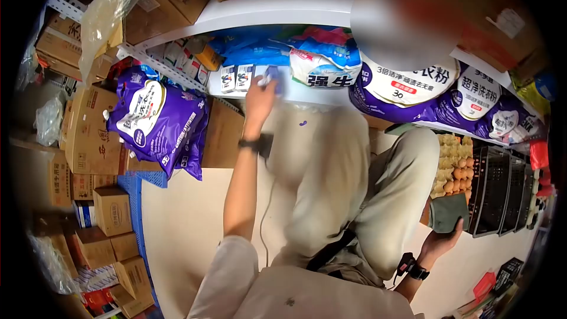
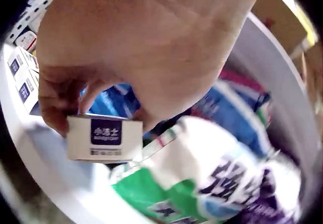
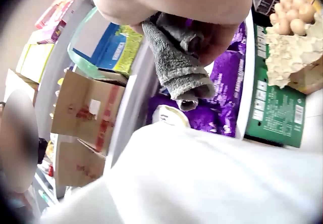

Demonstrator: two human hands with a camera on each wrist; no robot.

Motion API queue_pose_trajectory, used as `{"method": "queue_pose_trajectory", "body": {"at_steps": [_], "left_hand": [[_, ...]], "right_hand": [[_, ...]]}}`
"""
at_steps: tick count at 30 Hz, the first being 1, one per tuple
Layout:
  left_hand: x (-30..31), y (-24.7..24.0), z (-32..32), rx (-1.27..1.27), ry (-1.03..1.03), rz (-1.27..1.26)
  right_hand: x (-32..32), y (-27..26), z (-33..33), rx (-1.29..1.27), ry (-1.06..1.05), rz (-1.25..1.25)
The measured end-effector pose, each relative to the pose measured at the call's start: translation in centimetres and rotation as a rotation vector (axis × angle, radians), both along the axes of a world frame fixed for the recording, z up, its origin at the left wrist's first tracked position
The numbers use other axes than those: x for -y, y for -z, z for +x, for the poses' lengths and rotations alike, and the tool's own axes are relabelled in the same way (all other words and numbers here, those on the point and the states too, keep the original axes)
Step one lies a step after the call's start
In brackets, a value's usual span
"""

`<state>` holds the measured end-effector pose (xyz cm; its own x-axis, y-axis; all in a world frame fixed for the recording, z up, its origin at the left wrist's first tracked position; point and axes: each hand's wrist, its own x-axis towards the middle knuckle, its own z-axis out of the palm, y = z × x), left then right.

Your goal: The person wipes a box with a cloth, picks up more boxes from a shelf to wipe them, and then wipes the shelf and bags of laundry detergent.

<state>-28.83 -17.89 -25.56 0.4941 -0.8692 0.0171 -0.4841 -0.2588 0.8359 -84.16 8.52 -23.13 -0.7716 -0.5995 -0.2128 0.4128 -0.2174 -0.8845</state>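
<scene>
My left hand (image 1: 260, 99) pinches a small white box with a dark blue label (image 2: 105, 139) between thumb and fingers, over the white shelf's front edge. Two similar white boxes (image 1: 235, 78) stand side by side just left of it. A white and green bag (image 2: 176, 171) lies to the right of the held box. My right hand (image 1: 444, 241) grips a folded grey-green cloth (image 1: 449, 214) near the egg trays; in the right wrist view the cloth (image 3: 176, 57) hangs from the curled fingers.
Purple detergent bags (image 1: 401, 82) fill the shelf's right part; another purple bag (image 1: 159, 121) stands at the left. Egg trays (image 1: 453, 165) and black crates (image 1: 493, 192) are at the right. Cartons (image 1: 112, 212) are stacked at the left. My knees are below the shelf.
</scene>
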Motion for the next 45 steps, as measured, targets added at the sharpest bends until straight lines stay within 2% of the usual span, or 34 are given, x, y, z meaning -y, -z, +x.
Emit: {"method": "queue_pose_trajectory", "body": {"at_steps": [2,4,7,9,10,11,12,14,15,16,18,21,22,25,29,33,35,37,41,44,45], "left_hand": [[-6.9,-3.9,-1.5,-0.446,0.061,-0.121],[-14.0,-8.9,-4.4,-0.980,0.215,-0.208],[-21.7,-12.0,-9.0,-1.299,0.287,-0.143],[-24.2,-12.7,-12.7,-1.374,0.362,-0.095],[-25.1,-12.3,-14.3,-1.407,0.368,-0.078],[-25.5,-11.8,-15.8,-1.438,0.377,-0.065],[-25.8,-10.9,-17.0,-1.444,0.409,-0.079],[-26.4,-10.4,-19.7,-1.316,0.375,-0.044],[-26.6,-10.1,-20.7,-1.215,0.376,-0.039],[-26.6,-9.7,-21.6,-1.192,0.362,-0.073],[-26.5,-8.9,-23.0,-1.142,0.320,-0.133],[-25.7,-8.3,-23.2,-1.216,0.301,-0.129],[-25.3,-8.2,-23.5,-1.311,0.261,-0.115],[-24.9,-6.7,-24.3,-1.265,0.358,-0.118],[-26.1,-7.4,-26.2,-1.040,0.482,-0.014],[-25.1,-7.2,-26.6,-1.071,0.357,-0.038],[-24.1,-7.2,-25.8,-1.114,0.346,-0.067],[-24.3,-6.9,-25.6,-1.101,0.348,-0.080],[-26.4,-6.5,-26.7,-0.983,0.459,-0.091],[-28.0,-7.4,-26.8,-1.014,0.542,-0.031],[-28.3,-7.7,-26.6,-1.038,0.561,0.000]], "right_hand": [[0.0,-2.6,0.8,0.032,-0.001,-0.056],[-0.1,-5.3,1.4,0.101,-0.015,-0.194],[1.4,-10.1,5.4,0.147,-0.058,-0.347],[1.4,-10.1,7.9,0.034,-0.126,-0.307],[1.7,-10.4,9.9,-0.115,-0.187,-0.250],[2.4,-11.1,12.5,-0.399,-0.290,-0.133],[2.8,-11.7,14.9,-0.714,-0.382,-0.013],[2.8,-11.9,18.3,-0.990,-0.567,0.013],[2.7,-10.2,18.5,-1.022,-0.717,-0.079],[2.0,-10.1,19.2,-1.003,-0.776,-0.061],[0.5,-8.7,19.5,-1.054,-0.763,-0.070],[-2.1,-7.0,18.1,-1.143,-0.864,-0.107],[-2.6,-6.7,17.7,-1.157,-0.898,-0.121],[-1.8,-6.9,16.6,-1.240,-0.845,-0.065],[2.4,-6.5,16.3,-1.139,-0.527,0.045],[0.0,-6.2,17.2,-1.177,-0.584,0.015],[-2.2,-5.8,17.5,-1.149,-0.687,0.018],[-2.1,-5.7,17.2,-1.173,-0.698,-0.021],[0.8,-5.9,15.9,-1.250,-0.585,-0.043],[3.2,-6.1,15.0,-1.187,-0.562,0.043],[3.3,-6.1,14.6,-0.937,-0.559,0.121]]}}
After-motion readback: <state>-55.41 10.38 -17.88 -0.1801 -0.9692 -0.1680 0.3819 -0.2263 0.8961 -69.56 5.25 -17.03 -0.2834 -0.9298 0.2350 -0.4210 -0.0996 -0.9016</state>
